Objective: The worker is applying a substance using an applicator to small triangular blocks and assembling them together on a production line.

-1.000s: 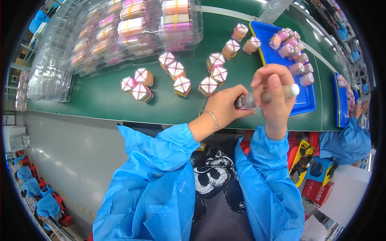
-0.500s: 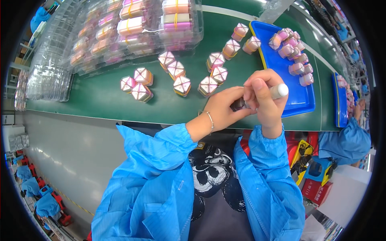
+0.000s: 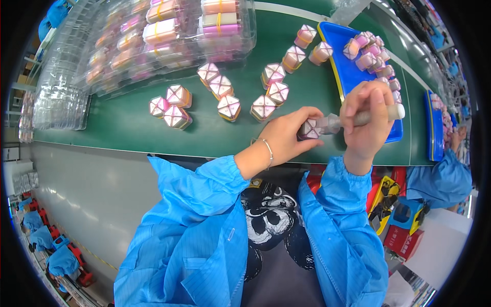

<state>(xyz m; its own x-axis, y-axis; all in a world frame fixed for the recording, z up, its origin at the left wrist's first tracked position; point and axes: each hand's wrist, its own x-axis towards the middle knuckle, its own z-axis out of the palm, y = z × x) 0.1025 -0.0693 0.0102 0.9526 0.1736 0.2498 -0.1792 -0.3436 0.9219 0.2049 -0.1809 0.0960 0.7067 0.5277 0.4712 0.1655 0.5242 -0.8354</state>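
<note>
My left hand (image 3: 286, 135) is closed around a small block bundle (image 3: 310, 130), whose pinkish-white top is split into triangular wedges. In my right hand (image 3: 369, 120) is a pale stick-like tool (image 3: 396, 112) with a white rounded end. The tool's other end, a greyish translucent piece, lies against or right beside the bundle's top; I cannot tell if they touch. Fingers cover part of the handle. Farther left on the green table stand several similar banded bundles, among them a pink-and-white one (image 3: 228, 108) and a group of three with one bundle (image 3: 178, 118) in front.
A blue tray (image 3: 332, 66) with a yellow edge holds several bundles at the right. Clear plastic trays (image 3: 169, 69) filled with banded blocks are at the back left, beside stacked clear trays (image 3: 64, 87). Another person's blue sleeve (image 3: 440, 176) shows at far right, near a second blue tray (image 3: 433, 135).
My right hand has moved right with the tool, now lying more level and drawn away from my left hand. The bundle's wedge-patterned top has come into view. My left hand stays nearly in place.
</note>
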